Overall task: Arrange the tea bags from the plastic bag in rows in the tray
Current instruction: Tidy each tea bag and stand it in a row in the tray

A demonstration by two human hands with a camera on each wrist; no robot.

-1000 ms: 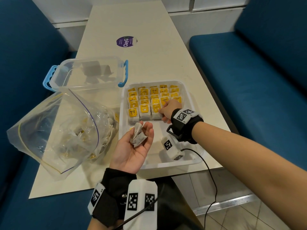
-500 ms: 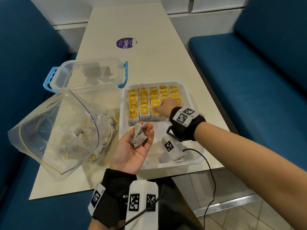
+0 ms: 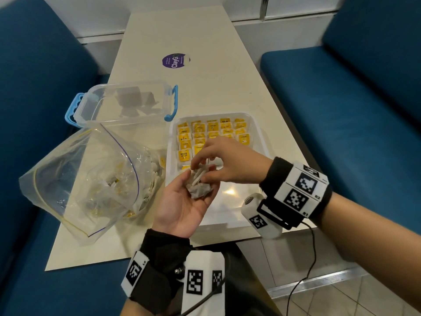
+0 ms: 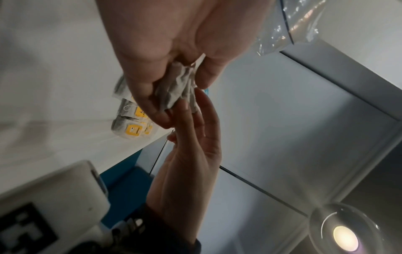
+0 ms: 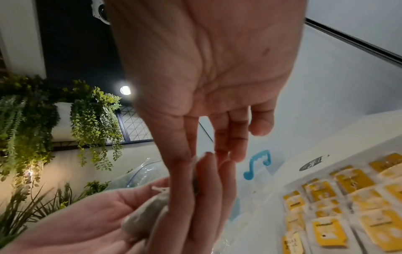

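The white tray [image 3: 259, 137] holds rows of yellow-tagged tea bags [image 3: 214, 131] in its far half; they also show in the right wrist view [image 5: 326, 228]. My left hand [image 3: 200, 179] is palm up over the tray's near left corner. Its fingers are cupped round a few crumpled grey tea bags [image 3: 199, 188], which the left wrist view [image 4: 174, 92] shows too. My right hand [image 3: 200, 169] reaches in from the right with straight fingers. Its fingertips [image 5: 182, 159] touch those bags and the thumb stays off them. The clear plastic bag [image 3: 86, 179] lies open on the left.
A clear lidless box with blue handles [image 3: 127, 103] stands behind the plastic bag, left of the tray. A purple sticker [image 3: 175, 60] marks the far table. Blue bench seats [image 3: 353, 110] flank the table. A black cable [image 3: 312, 258] hangs from my right wrist over the near edge.
My right hand has left the front row of bags in the tray and come back to my left palm. My left hand's fingers have curled more round its tea bags.
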